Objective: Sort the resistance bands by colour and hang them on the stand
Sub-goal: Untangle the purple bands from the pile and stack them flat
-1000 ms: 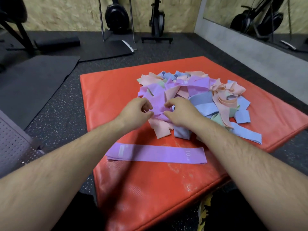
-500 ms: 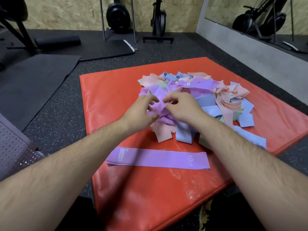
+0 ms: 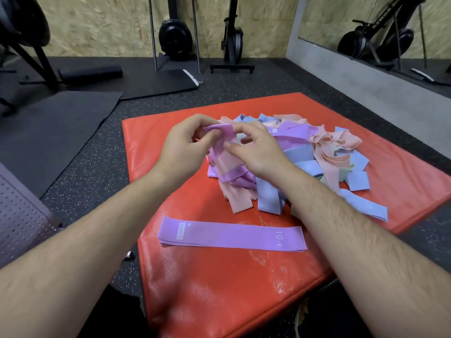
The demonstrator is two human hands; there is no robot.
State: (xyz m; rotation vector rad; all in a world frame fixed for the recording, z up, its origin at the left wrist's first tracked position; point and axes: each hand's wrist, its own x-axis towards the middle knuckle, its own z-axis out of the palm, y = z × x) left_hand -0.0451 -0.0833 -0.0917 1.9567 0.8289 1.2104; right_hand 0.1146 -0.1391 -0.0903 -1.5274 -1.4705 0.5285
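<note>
A tangled pile of purple, blue, peach and pale green resistance bands (image 3: 317, 157) lies on an orange mat (image 3: 195, 289). My left hand (image 3: 183, 145) and my right hand (image 3: 256, 150) both pinch one purple band (image 3: 220, 140), lifted above the pile's left side; its lower loop still hangs into the heap. In front of the pile, a purple band marked 10 LB (image 3: 231, 234) lies flat by itself on the mat. No stand for hanging is in view.
The mat rests on a black speckled rubber floor (image 3: 92, 167). A perforated grey panel (image 3: 19, 215) sits at the left edge. Dark floor mats (image 3: 48, 123) and exercise machines (image 3: 174, 40) stand at the back, with a wall mirror (image 3: 380, 32) at the right.
Both hands have risen from the pile, drawing the purple band up and out of the tangle. The flat purple band in front has stayed put.
</note>
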